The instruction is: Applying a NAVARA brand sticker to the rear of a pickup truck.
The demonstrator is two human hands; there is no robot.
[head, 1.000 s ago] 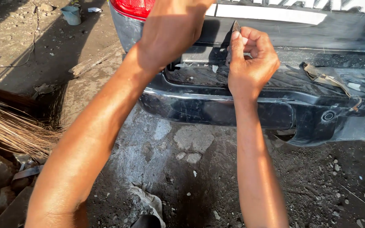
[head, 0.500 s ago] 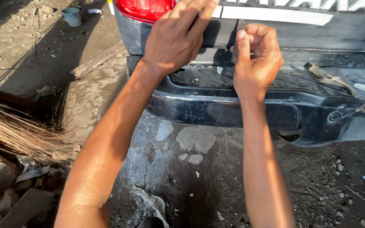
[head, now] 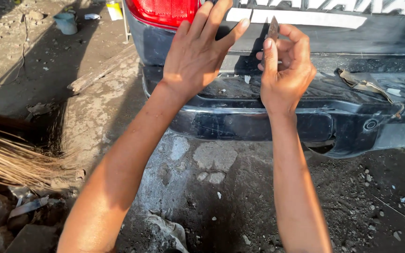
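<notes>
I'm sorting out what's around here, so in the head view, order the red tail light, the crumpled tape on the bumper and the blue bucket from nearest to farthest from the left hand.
1. Red tail light: just above the left hand, nearly touching its fingers.
2. Crumpled tape: off to the right on the bumper, beyond the right hand.
3. Blue bucket: far left on the dirt ground; close to the tape in distance, so this order is loose.

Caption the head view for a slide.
Right hand holds a thin blade at a dark car's rear; left hand spread beside it.

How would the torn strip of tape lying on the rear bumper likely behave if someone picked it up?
The torn strip looks thin and crumpled, so it is probably floppy and light. It drapes over the bumper, so it would likely sag when lifted. Its frayed ends suggest it might tear.
</notes>
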